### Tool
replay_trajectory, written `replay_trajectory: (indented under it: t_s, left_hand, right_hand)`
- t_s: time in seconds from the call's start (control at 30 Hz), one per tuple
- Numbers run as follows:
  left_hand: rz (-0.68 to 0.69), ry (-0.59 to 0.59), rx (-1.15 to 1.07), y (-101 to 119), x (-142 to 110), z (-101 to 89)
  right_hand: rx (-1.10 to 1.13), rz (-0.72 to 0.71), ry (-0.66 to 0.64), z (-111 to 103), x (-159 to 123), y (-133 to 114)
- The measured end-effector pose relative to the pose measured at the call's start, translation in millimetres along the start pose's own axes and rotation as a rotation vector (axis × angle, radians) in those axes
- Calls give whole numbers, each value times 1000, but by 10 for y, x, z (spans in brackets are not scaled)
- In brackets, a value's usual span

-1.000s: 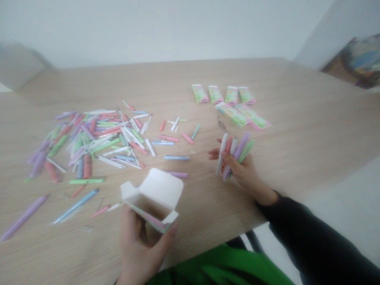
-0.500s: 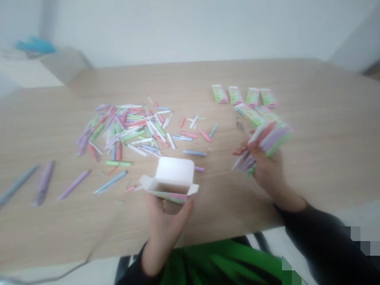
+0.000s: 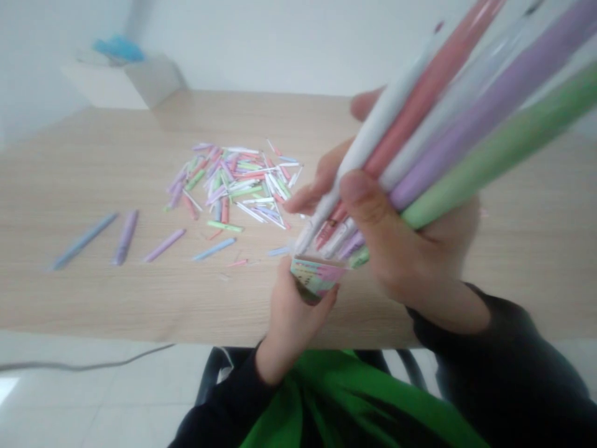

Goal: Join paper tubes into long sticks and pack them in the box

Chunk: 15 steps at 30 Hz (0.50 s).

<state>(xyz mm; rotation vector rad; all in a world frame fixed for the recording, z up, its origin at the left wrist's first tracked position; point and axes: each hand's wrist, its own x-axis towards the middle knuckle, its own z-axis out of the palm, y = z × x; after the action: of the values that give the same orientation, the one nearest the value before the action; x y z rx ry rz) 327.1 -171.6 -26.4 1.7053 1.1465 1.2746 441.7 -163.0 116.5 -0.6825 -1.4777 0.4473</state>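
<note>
Nearest, the right hand [image 3: 405, 255] grips five fanned pens [image 3: 466, 134], long axes slanting down-left; their lower ends meet the mouth of a printed carton [image 3: 318, 274] held in the left hand [image 3: 293, 317], whether inside unclear. Beyond, a pen heap [image 3: 237, 180] covers part of the counter [image 3: 116, 295].

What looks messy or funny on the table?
The pile of pen pieces on the table: they lie jumbled, crossing each other, whereas the pens in the right hand line up neatly. Blur hides any small damage.

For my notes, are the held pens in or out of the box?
Mostly out: the pens extend far beyond the box; lower ends, cannot tell.
</note>
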Motion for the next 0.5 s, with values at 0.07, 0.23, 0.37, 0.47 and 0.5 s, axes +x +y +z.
replay_trajectory:
  t_s: [0.07,0.23,0.37,0.47,0.5]
  left_hand:
    - [7,-7,-11,-6,6,-21]
    - [32,-20,-21,-84,-7,-20]
    - [118,-23,-19,-98,4,-4]
    - [149,-18,-6,-91,14,-5]
    - [149,-15,-9,-91,13,-7]
  right_hand:
    - [-38,22,6,48,-45,118]
    - [-153,166,47,10,-80,138]
    - [-121,205,-11,-64,-82,85]
    - [-94,240,-66,-71,-93,88]
    - [-94,254,-78,-67,-98,94]
